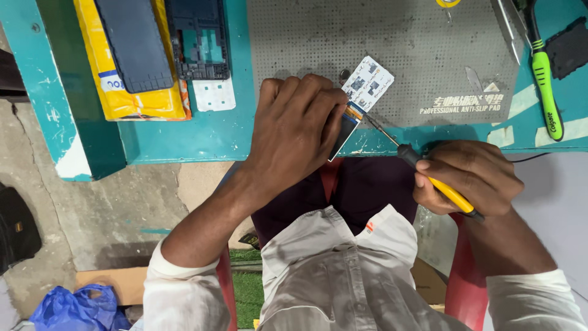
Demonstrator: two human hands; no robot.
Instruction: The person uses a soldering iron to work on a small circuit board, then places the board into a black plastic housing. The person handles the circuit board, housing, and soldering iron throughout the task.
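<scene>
Small circuit board (345,127), blue-edged with a dark glossy face, held tilted at the front edge of the grey perforated mat (398,55). The left hand (297,132) is closed around it, fingers curled over the top and thumb side pressing its upper end, so most of the board is hidden; only its right portion shows. Touching or just above the board's upper end lies a white card (367,83) bearing several small dark squares.

The right hand (468,178) is wrapped shut around the yellow-and-black handle of a soldering iron (429,178). Its thin metal tip (373,125) points up and left and meets the board at the upper right corner, just beside the left fingertips. A dark cord leaves the hand toward the right.

Judged from this arrangement, work at 1 point on the board is under way: tool applied, piece steadied. Whether any joint is finished cannot be told; the contact spot is too small to read.

Surroundings: on the teal bench (202,138), well apart to the left, a dark phone panel (135,43) rests on a yellow packet (131,101), with 1 opened phone frame (199,40) beside it. At far right lie a green-handled toothbrush (545,92) and metal tweezers (507,27). Nothing near the hands indicates reassembly has begun.
</scene>
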